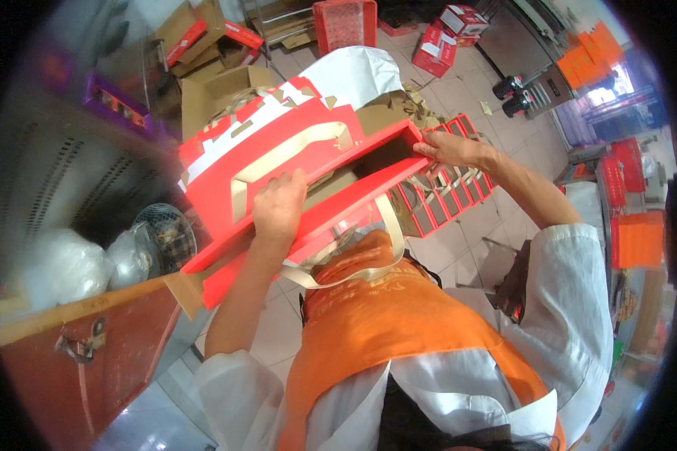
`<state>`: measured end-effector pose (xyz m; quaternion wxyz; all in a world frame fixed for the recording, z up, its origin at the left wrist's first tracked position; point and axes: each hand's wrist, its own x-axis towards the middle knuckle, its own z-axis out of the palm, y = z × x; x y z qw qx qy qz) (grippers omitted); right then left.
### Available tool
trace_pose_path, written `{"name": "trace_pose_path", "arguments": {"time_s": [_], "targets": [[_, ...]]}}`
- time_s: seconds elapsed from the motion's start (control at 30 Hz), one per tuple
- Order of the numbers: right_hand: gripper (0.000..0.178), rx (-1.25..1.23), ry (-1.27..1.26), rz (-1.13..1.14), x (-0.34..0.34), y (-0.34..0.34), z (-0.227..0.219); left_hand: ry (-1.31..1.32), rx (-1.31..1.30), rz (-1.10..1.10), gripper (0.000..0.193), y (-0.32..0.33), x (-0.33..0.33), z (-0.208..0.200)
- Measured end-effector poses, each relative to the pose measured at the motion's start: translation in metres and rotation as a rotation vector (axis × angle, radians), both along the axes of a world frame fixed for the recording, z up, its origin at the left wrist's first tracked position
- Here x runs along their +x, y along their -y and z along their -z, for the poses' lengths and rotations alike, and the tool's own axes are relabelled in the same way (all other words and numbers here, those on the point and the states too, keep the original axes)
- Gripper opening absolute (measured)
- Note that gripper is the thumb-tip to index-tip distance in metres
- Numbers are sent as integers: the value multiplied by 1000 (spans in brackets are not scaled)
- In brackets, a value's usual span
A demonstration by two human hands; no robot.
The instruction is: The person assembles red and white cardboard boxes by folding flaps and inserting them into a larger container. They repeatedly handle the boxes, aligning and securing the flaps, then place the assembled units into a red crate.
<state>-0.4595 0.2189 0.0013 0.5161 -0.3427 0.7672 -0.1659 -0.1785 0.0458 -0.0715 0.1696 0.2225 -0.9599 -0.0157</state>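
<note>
A red cardboard gift box [338,201] with cream ribbon handles is tilted in front of my apron, its long narrow mouth open toward me. My left hand [277,203] is closed over the mouth's edge near the left part, its fingertips partly hidden. At the right end my right hand [447,149] grips the corner, thumb and fingers on the red wall. One cream ribbon handle [387,255] hangs in a loop on the near side. Directly beyond lie stacked flat red box blanks [278,161] with another cream ribbon on top.
Several opened red boxes [455,192] stand in a row to the right. An open brown carton [226,86] and white sheeting [361,71] are beyond the stack. A reddish-brown cabinet [75,353] and clear plastic bags [68,267] are at left. A red crate [344,26] stands at the back.
</note>
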Motion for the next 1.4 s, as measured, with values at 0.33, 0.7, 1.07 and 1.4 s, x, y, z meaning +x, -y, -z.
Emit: {"name": "trace_pose_path", "arguments": {"time_s": [0.33,0.7,1.07,1.4], "targets": [[33,-970,-812,-848,102,94,25,19,195,39,22,3,4,-5],[24,-945,-876,-773,111,106,46,-1209,320,-796,19,-30,173,-73],[21,-1016,-886,-771,111,109,51,-678,1370,-677,52,1,193,-29],[22,-1075,-861,-798,112,104,46,-119,617,-877,29,7,182,-19]]}}
